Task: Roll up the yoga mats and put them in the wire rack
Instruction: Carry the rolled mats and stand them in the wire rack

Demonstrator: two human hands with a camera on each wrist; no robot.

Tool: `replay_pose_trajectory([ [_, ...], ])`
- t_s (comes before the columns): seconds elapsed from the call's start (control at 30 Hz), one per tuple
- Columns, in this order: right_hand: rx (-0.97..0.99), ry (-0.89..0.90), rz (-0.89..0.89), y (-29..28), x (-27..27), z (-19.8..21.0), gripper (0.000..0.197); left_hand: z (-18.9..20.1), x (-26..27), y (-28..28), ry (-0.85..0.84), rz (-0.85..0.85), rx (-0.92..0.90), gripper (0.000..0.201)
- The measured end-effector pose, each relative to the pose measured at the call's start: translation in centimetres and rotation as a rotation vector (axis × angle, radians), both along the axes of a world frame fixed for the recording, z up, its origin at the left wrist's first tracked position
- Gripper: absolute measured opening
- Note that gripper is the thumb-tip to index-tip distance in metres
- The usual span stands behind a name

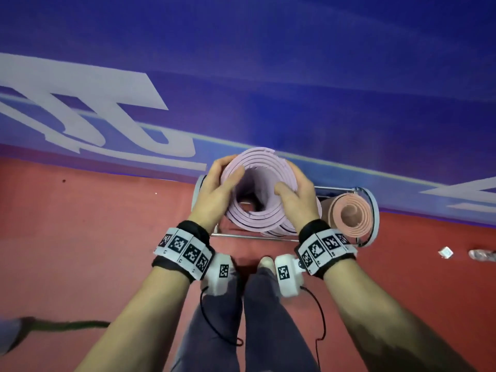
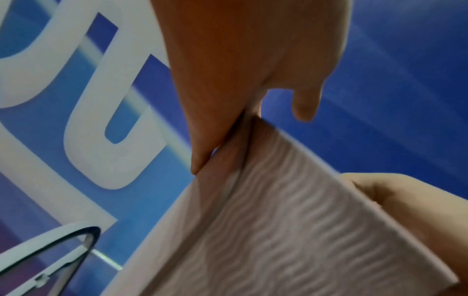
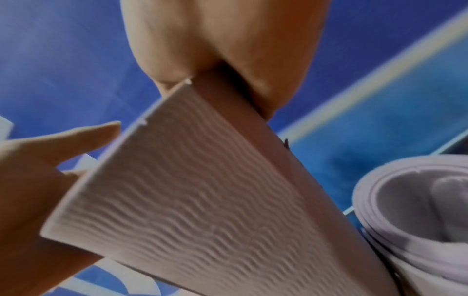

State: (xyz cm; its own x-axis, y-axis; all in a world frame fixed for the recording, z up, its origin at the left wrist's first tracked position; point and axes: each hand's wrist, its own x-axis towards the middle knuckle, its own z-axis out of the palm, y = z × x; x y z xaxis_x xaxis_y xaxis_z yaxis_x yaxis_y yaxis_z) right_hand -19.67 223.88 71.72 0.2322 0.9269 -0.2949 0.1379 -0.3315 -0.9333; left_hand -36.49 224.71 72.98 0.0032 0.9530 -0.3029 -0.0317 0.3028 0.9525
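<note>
I hold a rolled lilac yoga mat [image 1: 255,224] upright between both hands, its open spiral end facing me. My left hand [image 1: 214,191] grips its left side with the thumb hooked over the rim; my right hand [image 1: 296,200] grips the right side the same way. The roll's lower end drops between the rails of the wire rack [image 1: 255,237] and is hidden. A second rolled mat [image 1: 349,216], salmon pink, stands in the rack's right end. The wrist views show the wavy mat surface [image 2: 291,220] [image 3: 190,200] against each palm, and the other roll [image 3: 418,200].
The rack stands on the red floor [image 1: 94,237] against a blue banner wall [image 1: 295,89] with white lettering. A rack end ring [image 2: 50,250] lies beside my left hand. My legs [image 1: 241,318] are right in front of it. A small packet [image 1: 445,253] and a bottle [image 1: 480,255] lie at the right.
</note>
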Motion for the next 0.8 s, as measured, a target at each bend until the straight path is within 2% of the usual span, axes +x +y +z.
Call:
replay_pose_trajectory([
  [0.13, -0.094, -0.035, 0.021, 1.1, 0.3, -4.8, 0.054, -4.6, 0.1, 0.3, 0.195, -0.151, -0.005, 0.047],
  [0.23, -0.140, -0.112, 0.078, 1.9, 0.1, -8.2, 0.053, -8.3, -0.3, 0.4, 0.291, -0.153, -0.013, 0.058],
  [0.43, -0.192, -0.178, 0.153, 3.1, -0.3, -12.7, 0.050, -13.0, -0.7, 1.5, 0.415, -0.200, -0.084, 0.064],
  [0.6, -0.224, -0.378, 0.379, 2.3, 0.4, -15.7, 0.055, -16.6, -0.5, 0.4, 0.524, -0.226, -0.173, 0.063],
  [0.67, -0.220, -0.586, 0.480, 2.0, 0.4, -16.6, 0.060, -17.9, -0.3, 0.0, 0.560, -0.238, -0.231, 0.060],
  [0.73, -0.154, -0.803, 0.559, 1.7, 0.2, -17.7, 0.063, -19.2, -0.2, -0.2, 0.504, -0.259, -0.262, 0.062],
  [0.8, -0.115, -0.887, 0.629, 1.5, 0.4, -18.8, 0.062, -20.9, -0.4, -0.4, 0.459, -0.269, -0.284, 0.065],
])
